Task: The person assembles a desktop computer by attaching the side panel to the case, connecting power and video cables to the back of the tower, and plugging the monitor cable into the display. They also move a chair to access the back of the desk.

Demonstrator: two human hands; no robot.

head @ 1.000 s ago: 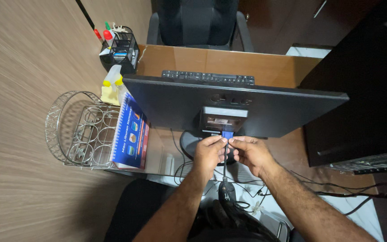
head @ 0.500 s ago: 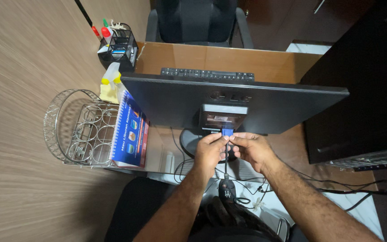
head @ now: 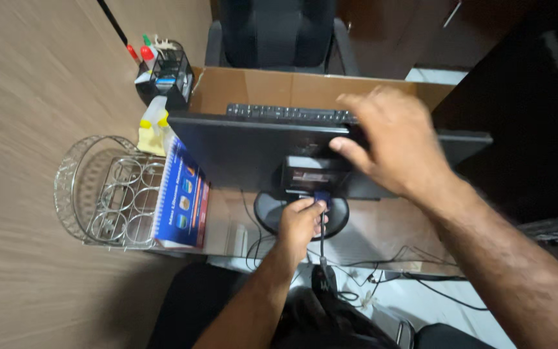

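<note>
I look down on the back of a black monitor on a wooden desk. My left hand grips a blue cable plug held against the port panel under the monitor's rear. A black cable hangs down from the plug. My right hand is raised close to the camera over the monitor's right half, fingers spread and holding nothing. The round black stand base sits just behind my left hand.
A wire rack stands at the left with a blue booklet leaning on it. A pen holder and yellow-capped bottle sit behind. A black keyboard lies past the monitor, a dark chair beyond. Cables trail on the floor.
My right hand has let go of the plug and lifted up toward the camera, above the monitor. My left hand stays on the blue plug at the port.
</note>
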